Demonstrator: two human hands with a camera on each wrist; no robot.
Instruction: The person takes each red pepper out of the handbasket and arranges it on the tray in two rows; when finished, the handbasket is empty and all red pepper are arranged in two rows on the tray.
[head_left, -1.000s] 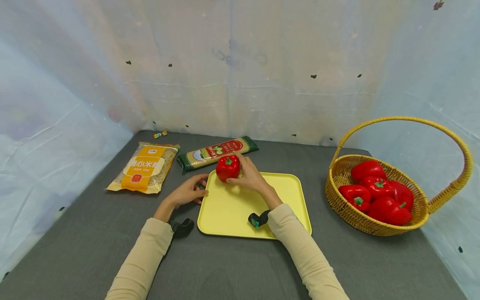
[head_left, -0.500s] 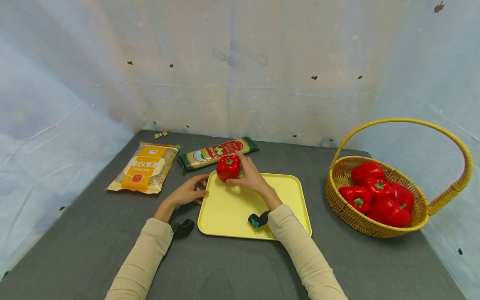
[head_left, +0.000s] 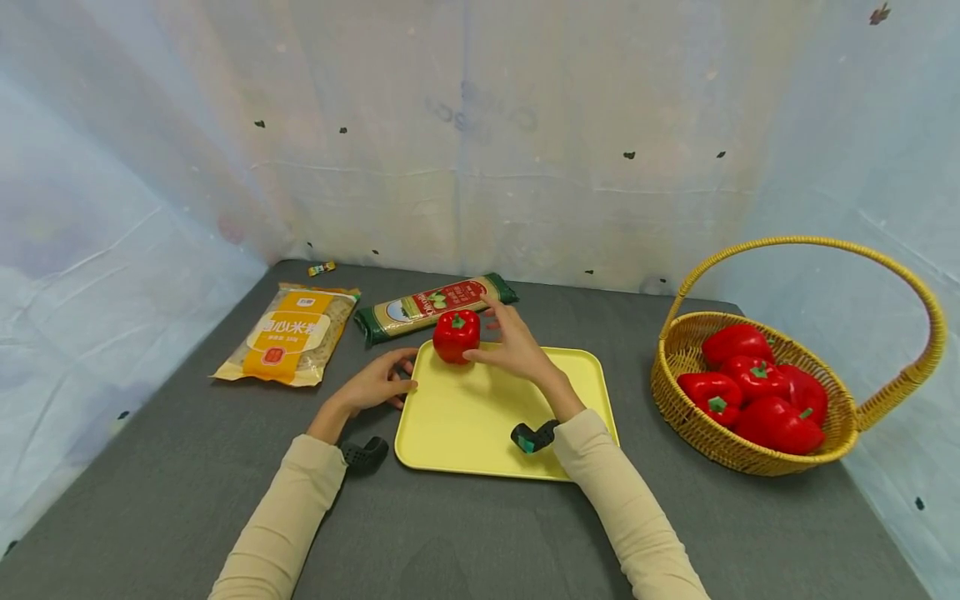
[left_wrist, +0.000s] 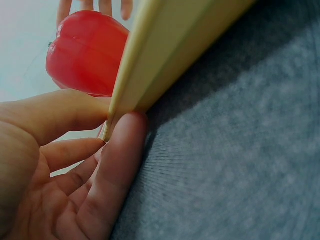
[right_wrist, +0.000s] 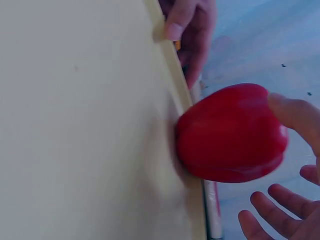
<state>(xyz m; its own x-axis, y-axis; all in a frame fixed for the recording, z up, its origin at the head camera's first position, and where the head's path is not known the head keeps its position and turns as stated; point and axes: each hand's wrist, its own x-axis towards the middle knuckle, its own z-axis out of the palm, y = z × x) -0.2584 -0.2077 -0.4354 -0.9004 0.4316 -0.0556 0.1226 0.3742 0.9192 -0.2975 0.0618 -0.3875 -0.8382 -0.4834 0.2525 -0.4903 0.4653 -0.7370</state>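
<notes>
A red bell pepper (head_left: 457, 337) stands upright, stem up, in the far left corner of the yellow tray (head_left: 480, 408). My left hand (head_left: 372, 386) grips the tray's left rim; the left wrist view shows the thumb above it and a finger beneath. To the right of the pepper is my right hand (head_left: 517, 348), its fingers spread and apart from it. In the right wrist view the thumb tip overlaps the pepper (right_wrist: 230, 134); I cannot tell if it touches.
At the right, a wicker basket (head_left: 678, 421) with a tall handle holds several red peppers (head_left: 757, 377). A long green-ended package (head_left: 438, 307) lies behind the tray. A yellow-labelled bag (head_left: 291, 335) and a small wrapped packet (head_left: 321, 268) lie to the left.
My right hand has released the pepper, spread its fingers and moved slightly right. The pepper and the left hand on the tray have stayed in place.
</notes>
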